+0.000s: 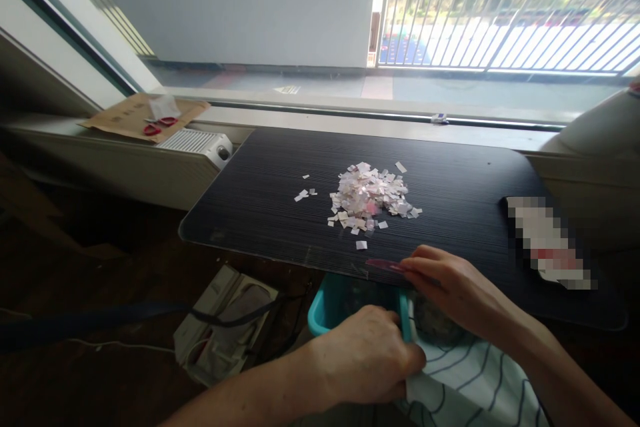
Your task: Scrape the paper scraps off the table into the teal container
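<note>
My left hand point(373, 353) is closed on the right-hand rim of a teal plastic bin point(320, 307), just below the table's front edge. The bin's inside is dark, so I cannot make out its contents. In my right hand point(445, 277) is a thin, pink, see-through flat piece point(385, 265), pinched at one end, its other end pointing left along the table edge. Beyond it, a loose pile of small whitish and pinkish paper-like bits point(370, 193) lies on the black table point(265, 200). A few bits lie apart from the pile.
A partly pixelated phone-like object point(547, 240) lies at the table's right. Red-handled scissors point(160, 125) rest on a brown envelope point(120, 115) on the sill. Striped pale cloth point(470, 380) is beside the bin; an open box point(230, 327) with cables stands below left.
</note>
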Available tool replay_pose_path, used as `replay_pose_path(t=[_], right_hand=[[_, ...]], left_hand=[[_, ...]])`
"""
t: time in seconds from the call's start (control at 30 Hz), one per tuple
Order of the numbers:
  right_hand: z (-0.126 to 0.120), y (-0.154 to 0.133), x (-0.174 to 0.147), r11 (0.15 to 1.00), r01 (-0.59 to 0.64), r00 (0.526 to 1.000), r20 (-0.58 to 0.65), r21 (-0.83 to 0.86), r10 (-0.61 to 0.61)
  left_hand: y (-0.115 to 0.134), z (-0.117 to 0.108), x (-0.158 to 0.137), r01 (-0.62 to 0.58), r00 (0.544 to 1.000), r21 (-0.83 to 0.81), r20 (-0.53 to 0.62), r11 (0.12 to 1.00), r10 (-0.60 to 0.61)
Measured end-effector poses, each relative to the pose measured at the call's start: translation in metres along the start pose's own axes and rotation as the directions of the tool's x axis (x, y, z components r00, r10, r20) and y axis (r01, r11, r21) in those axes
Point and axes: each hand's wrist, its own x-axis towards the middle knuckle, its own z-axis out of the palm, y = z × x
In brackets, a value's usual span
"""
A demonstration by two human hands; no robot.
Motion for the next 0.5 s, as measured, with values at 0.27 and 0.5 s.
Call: replay_pose_path(t=[0.27,0.5], right_hand=[[-0.011,0.015,0.016,0.989,-0.053,0.987,-0.155,-0.139,0.031],[-0.003,0.015,0.026,0.968,-0.035,0.991,-0.135,-0.248,0.001]], left_hand=[[0.001,-0.006,-0.028,0.073,0.997,0.021,0.006,0.997,-0.073],[0.01,-0.009,-0.056,0.23,0.973,-0.024,-0.014,0.973,-0.231]])
